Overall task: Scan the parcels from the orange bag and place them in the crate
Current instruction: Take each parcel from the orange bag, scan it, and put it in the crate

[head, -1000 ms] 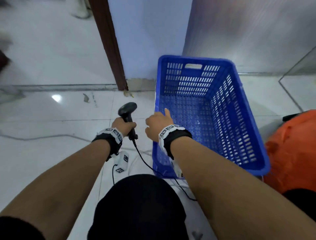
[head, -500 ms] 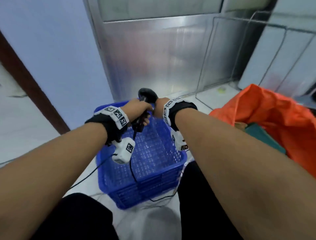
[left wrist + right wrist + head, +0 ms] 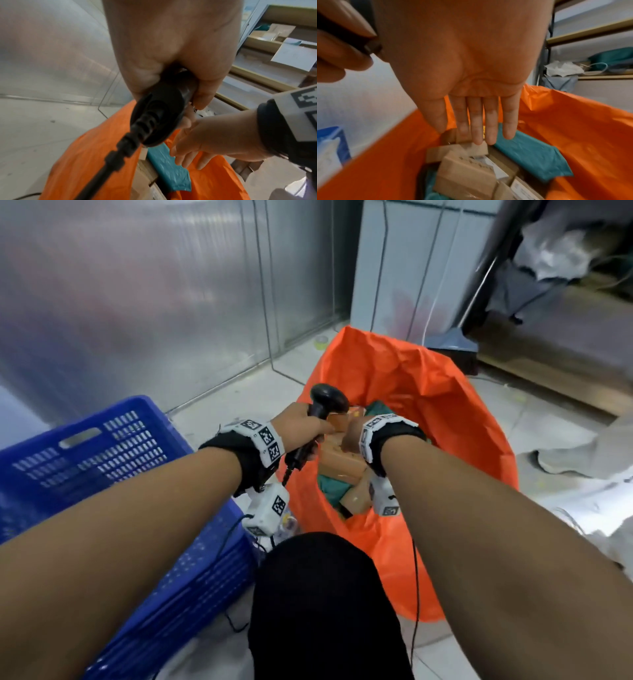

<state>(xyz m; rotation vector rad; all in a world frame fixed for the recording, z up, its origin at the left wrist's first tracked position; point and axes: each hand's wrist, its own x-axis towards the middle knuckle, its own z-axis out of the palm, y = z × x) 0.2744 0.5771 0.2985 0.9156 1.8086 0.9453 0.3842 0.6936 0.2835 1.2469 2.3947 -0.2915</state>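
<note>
Brown cardboard parcels and teal mailers are lying inside the open orange bag, just under straight fingers of the right hand, fingertips nearing the topmost box. The left hand is gripping the black scanner above the bag's mouth. The blue crate is sitting just left of the bag.

I see the crate on the floor to my left and the bag to my right, parcels piled inside it, shelving behind the bag.
</note>
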